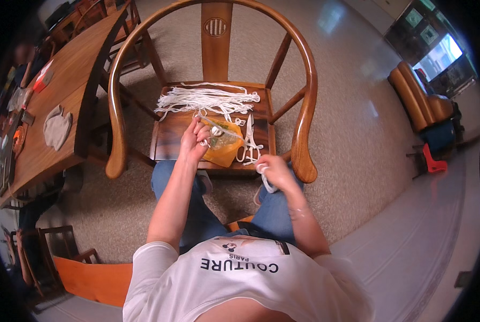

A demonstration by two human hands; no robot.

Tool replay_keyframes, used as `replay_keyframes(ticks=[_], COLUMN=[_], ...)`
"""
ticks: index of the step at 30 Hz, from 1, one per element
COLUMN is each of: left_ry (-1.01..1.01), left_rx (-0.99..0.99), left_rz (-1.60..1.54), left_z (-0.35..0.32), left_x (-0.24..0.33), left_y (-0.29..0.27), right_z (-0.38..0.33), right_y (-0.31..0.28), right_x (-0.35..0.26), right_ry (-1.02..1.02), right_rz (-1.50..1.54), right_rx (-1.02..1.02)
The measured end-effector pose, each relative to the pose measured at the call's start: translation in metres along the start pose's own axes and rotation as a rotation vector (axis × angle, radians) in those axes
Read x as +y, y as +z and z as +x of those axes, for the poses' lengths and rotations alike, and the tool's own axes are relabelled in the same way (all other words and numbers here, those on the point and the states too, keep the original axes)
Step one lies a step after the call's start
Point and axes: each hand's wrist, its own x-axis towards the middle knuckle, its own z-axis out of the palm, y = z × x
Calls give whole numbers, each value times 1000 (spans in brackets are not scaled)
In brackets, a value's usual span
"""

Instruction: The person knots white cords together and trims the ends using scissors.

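Note:
My left hand (193, 140) is above the chair seat, its fingers pinched on a thin white cord (229, 130). The cord slants rightward over a yellow plastic bag (222, 154), which lies at the front of the seat with something white in it. My right hand (275, 172) is closed around white cord by my right knee, and a loop (269, 185) hangs below it. What looks like a pair of scissors (249, 129) lies right of the bag, among loose white cord. A long bundle of white cords (208, 100) stretches across the back of the seat.
The wooden armchair (215, 40) faces me, its curved rail around the seat. On the left stands a long wooden table (68, 102) with a beige cloth (57, 127). Farther right are a brown leather armchair (419, 99) and a small red chair (434, 160). Other people sit at the far left.

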Motion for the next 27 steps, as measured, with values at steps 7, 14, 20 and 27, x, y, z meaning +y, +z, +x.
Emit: replay_keyframes(ticks=[7, 14, 20, 27], left_ry=[-14, -4, 30, 71], left_rx=[23, 33, 71, 82], left_rz=[73, 130, 103, 99], left_z=[2, 2, 8, 14], left_x=[-18, -26, -29, -29], left_y=[2, 2, -3, -7], right_z=[81, 97, 86, 45], right_y=[84, 87, 74, 66], right_x=[64, 69, 58, 93], right_ry=[202, 173, 319, 411], right_rz=[-491, -670, -567, -57], right_rx=[282, 299, 144, -69])
